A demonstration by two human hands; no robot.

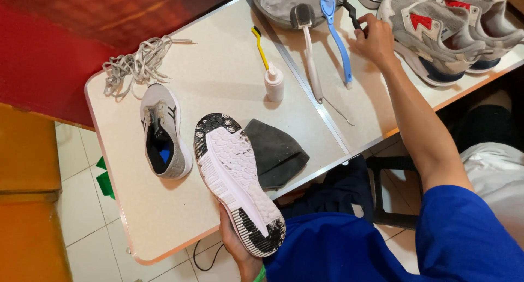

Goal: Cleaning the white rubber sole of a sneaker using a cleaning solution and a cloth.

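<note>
On the bench [218, 80] in front of me, my left hand [237, 244] holds a shoe [237, 181] sole-up at the near edge, with its mate [162, 132] lying just to its left, a cloth [278, 153] partly under its right side, and a heap of laces [136, 63] at the far left corner. Behind the cloth stands a small bottle [274, 82] with a thin brush [260, 47] leaning beside it, and farther back sits a basin [284, 3] with two long-handled brushes [327, 42] resting on its rim, their handles running toward me. My right hand [374, 39] reaches to the basin's right edge, touching a third brush [352, 12], and a pair of sneakers [453, 31] sits on the bench just right of that hand.
</note>
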